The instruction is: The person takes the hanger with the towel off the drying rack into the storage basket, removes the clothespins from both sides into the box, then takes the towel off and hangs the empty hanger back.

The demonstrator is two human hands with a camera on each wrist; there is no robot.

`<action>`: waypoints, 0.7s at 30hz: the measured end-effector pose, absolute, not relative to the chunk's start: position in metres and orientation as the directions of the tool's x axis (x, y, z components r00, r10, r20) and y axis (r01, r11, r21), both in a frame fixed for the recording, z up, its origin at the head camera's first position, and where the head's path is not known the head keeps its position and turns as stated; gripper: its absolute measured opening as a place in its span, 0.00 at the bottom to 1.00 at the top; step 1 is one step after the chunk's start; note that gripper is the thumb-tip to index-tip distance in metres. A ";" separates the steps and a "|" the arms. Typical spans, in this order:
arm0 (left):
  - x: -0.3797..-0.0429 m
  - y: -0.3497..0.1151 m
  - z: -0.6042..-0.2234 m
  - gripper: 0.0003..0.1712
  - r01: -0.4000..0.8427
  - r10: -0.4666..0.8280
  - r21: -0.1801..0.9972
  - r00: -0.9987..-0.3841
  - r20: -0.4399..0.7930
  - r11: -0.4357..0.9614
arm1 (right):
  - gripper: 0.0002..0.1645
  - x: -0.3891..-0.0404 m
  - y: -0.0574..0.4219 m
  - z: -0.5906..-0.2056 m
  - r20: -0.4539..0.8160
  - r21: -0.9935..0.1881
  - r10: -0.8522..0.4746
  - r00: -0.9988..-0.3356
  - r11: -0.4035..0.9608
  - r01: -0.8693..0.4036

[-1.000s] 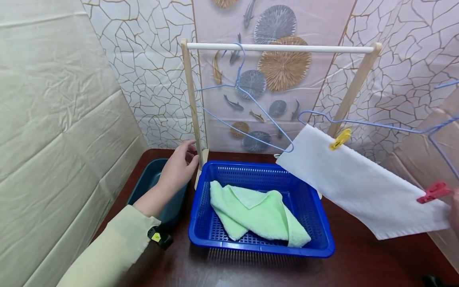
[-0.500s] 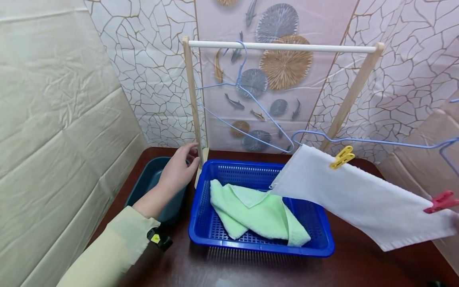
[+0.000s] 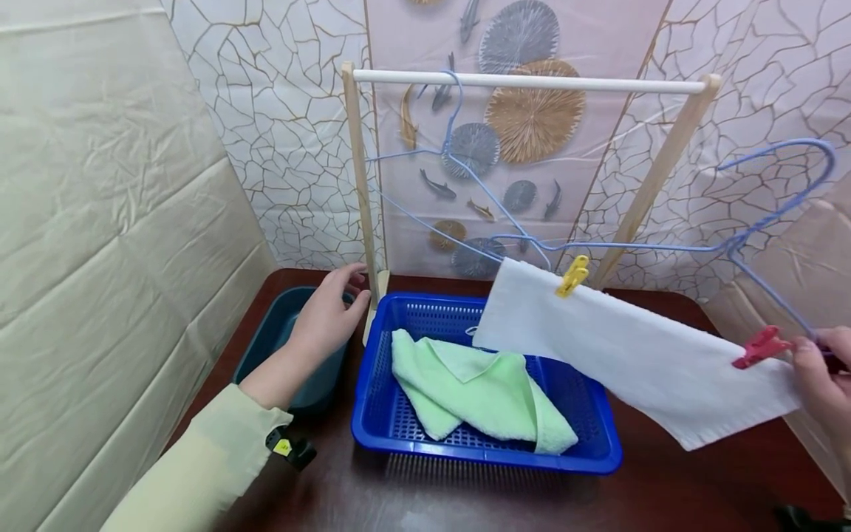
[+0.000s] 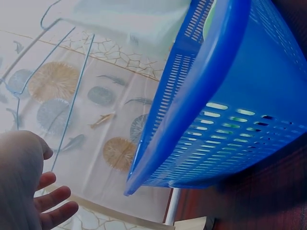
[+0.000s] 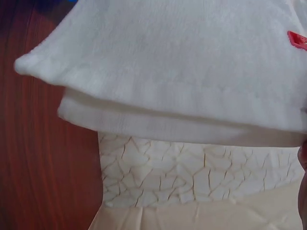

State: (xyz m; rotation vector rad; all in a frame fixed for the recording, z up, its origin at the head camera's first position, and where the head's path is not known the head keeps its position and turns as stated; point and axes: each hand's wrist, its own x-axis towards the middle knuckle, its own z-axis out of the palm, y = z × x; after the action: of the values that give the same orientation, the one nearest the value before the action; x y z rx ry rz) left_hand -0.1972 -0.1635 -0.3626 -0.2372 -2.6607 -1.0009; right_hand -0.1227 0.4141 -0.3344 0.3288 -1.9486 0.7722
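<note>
White towel (image 3: 618,347) slants lengthwise, down rightward to the right hand (image 3: 827,388).

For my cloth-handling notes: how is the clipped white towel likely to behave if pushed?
The white towel would probably bend and sway, since its lower edge hangs loose. Its layers may shift apart, as two edges show in the right wrist view. The yellow clip and red clip on it should probably limit slipping.
</note>
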 end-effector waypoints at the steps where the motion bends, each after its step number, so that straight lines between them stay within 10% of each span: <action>1: -0.196 -0.164 -0.362 0.26 0.256 0.052 0.617 -0.943 0.329 0.744 | 0.16 -0.126 0.411 -0.333 0.886 -0.342 0.046 -0.461 0.735 -0.585; 21: -0.158 -0.160 -0.342 0.21 0.333 0.102 0.579 -0.913 0.394 0.745 | 0.36 -0.151 0.350 -0.304 0.858 0.020 -0.322 -0.400 0.800 -0.600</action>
State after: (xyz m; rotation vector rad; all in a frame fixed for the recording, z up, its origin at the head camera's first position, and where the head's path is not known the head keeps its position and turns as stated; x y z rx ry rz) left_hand -0.1582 -0.1601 -0.3422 -0.3359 -2.6068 -0.9575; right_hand -0.1515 0.3504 -0.3044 0.6855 -2.0179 0.3615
